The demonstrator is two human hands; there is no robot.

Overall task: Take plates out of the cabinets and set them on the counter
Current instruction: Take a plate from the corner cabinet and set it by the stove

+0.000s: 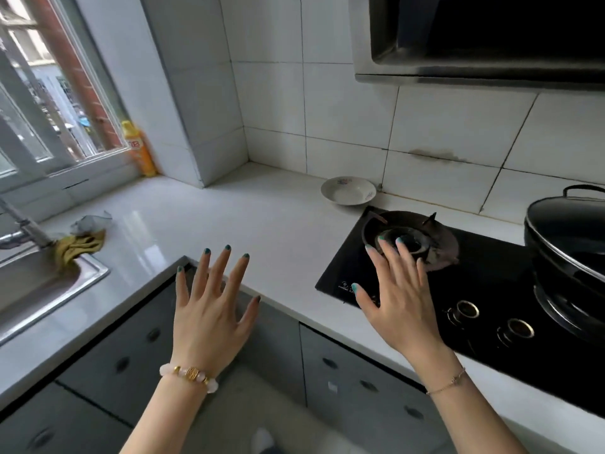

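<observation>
Both hands are up in front of me and hold nothing. My left hand (pixel 209 309) has its fingers (pixel 226 267) straight and spread wide, its back toward my camera, above the inner corner edge of the white tabletop (pixel 262 217). A pink bead bracelet (pixel 190 375) sits on that wrist. My right hand (pixel 402 303) is splayed the same way over the near left part of the black gas hob (pixel 510 290), with a thin chain (pixel 447 381) on its wrist. I cannot tell whether either hand touches what lies under it.

Just past the right fingertips is a dark burner (pixel 435 244), and near the right wrist are two round knobs (pixel 465 311). Farther right of that hand stands a black wok (pixel 569 244) on the second burner.

One white plate (pixel 348 190) with a small flower print lies on the tabletop beyond the right hand. It is close to the tiled wall and just behind the hob's far left corner, well apart from both hands.

Below both hands run the grey cabinets (pixel 360 388) with dark oval pulls.

Left of the left hand, a steel sink (pixel 39 290) is set into the tabletop, with a faucet (pixel 23 224) and a mustard rag (pixel 80 245) draped over its rim. Beyond that, a yellow bottle (pixel 139 149) stands by the window (pixel 49 93). High above the right hand hangs the range hood (pixel 484 37).
</observation>
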